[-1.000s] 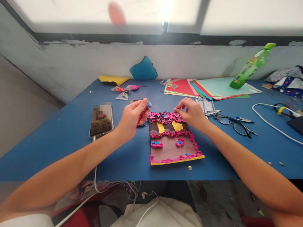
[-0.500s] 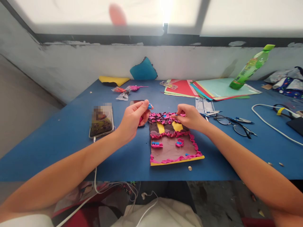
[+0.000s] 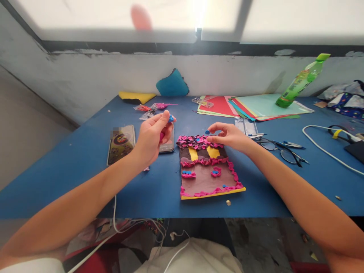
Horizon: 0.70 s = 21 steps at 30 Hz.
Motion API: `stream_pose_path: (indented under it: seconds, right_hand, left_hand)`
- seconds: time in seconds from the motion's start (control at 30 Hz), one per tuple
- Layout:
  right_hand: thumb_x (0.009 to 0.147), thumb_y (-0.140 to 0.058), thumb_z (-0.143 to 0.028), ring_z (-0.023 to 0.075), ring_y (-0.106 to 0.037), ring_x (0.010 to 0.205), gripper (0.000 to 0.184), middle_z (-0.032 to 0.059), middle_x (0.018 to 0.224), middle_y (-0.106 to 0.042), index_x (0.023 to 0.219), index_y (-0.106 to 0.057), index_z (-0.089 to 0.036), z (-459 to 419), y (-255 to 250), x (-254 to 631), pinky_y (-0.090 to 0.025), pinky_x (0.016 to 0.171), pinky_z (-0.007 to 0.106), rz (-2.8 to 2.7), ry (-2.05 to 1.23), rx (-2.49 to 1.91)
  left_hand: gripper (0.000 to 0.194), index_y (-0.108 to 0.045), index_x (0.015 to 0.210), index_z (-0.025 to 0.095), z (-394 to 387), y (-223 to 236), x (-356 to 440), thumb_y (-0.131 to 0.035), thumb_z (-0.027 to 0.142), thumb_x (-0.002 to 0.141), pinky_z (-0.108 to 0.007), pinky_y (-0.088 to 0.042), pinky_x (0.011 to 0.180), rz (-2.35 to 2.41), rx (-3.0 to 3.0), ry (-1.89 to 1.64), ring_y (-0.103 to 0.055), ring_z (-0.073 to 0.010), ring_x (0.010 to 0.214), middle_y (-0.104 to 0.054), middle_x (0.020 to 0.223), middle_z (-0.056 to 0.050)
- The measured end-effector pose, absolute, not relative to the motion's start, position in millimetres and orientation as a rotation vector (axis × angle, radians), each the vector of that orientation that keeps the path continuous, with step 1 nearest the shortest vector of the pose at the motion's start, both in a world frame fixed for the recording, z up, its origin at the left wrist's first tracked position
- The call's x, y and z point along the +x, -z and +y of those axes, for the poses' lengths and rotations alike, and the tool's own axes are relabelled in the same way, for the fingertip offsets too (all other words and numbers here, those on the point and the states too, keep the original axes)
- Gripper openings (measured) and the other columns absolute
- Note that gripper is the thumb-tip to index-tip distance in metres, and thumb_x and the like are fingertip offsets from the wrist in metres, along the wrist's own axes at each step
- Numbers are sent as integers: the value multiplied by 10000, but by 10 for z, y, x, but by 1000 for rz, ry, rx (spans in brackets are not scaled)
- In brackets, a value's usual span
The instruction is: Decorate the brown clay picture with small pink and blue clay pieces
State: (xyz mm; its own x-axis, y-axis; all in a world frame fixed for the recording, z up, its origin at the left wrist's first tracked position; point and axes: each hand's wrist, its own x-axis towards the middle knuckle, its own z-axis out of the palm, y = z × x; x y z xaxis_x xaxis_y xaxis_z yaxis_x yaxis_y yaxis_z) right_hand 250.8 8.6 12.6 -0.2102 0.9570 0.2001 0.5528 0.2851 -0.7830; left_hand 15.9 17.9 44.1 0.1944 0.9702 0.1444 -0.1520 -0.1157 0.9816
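On the blue table lies a decorated panel (image 3: 199,182), brown with pink ruffled modelling clay, yellow patches and small blue dots. My left hand (image 3: 155,134) is raised to its left, above a phone, pinching a lump of blue modelling clay (image 3: 171,118) between thumb and forefinger. Some pink clay (image 3: 162,137) shows under its curled fingers. Over the panel's upper right corner is my right hand (image 3: 227,136). A small flattened blue clay piece (image 3: 207,132) is at its forefinger tip, with the thumb a little below.
Two phones (image 3: 122,146) (image 3: 167,142) lie at the left. Glasses (image 3: 284,151) and pens (image 3: 290,144) are right of the panel. Coloured paper (image 3: 218,106), a tilted green bottle (image 3: 298,83) and a white cable (image 3: 327,151) lie farther back and right.
My left hand has moved left and slightly up with the blue clay, uncovering more of the phone. My right hand's fingers have spread and lifted, showing the small blue piece.
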Motion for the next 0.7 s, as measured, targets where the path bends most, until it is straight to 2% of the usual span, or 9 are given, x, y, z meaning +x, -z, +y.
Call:
stream_pose_path:
  seconds: [0.07,0.13,0.2,0.33,0.5,0.6,0.7]
  right_hand:
    - [754,-562,-288,214,-591,948,187,70,1032,-662,870,-678,-197,98,-106,2539,-475,747,336,-2008,-584,-1336]
    - [728,-473,-154,245,-560,1064,279,66,1099,-662,873,-704,-208,115,-66,2557,-453,874,404,-2113,-436,-1360]
    - [694,-444,-101,269,-546,1096,353,70,1106,-668,887,-720,-205,133,-18,2560,-419,939,462,-2175,-341,-1420]
    - [706,-435,-93,292,-537,1114,379,81,1134,-666,911,-733,-206,139,58,2528,-417,911,485,-2258,-278,-1503]
    - [757,-459,-127,308,-537,1098,311,91,1124,-674,902,-722,-207,72,77,2459,-390,827,467,-2311,-54,-1503]
    - [798,-456,-140,292,-556,1048,283,102,1086,-687,948,-694,-176,41,72,2425,-365,811,444,-2284,127,-1419]
    - [809,-457,-129,280,-575,1003,297,114,1068,-690,1033,-652,-141,29,61,2409,-357,790,427,-2237,285,-1344]
  left_hand:
    - [291,-560,700,141,173,-446,164,-454,250,948,-172,-230,372,899,1277,-1211,-315,-35,370,-421,512,44]
    - [299,-557,689,138,155,-443,175,-445,232,950,-168,-235,377,898,1269,-1201,-318,-33,373,-423,516,42]
    - [309,-552,674,136,132,-439,187,-446,224,950,-168,-228,378,891,1265,-1193,-320,-31,376,-427,522,41]
    - [318,-552,665,134,102,-443,194,-451,225,952,-172,-216,378,891,1254,-1188,-317,-27,372,-424,515,42]
    - [303,-563,682,139,135,-454,169,-464,250,947,-178,-226,379,872,1264,-1218,-322,-31,371,-424,511,42]
    - [272,-565,696,147,155,-409,178,-522,302,916,-173,-221,374,863,1247,-1223,-312,-29,366,-423,501,53]
    - [241,-582,702,138,120,-313,227,-625,334,835,-171,-177,361,875,1263,-1078,-288,-18,358,-445,487,61]
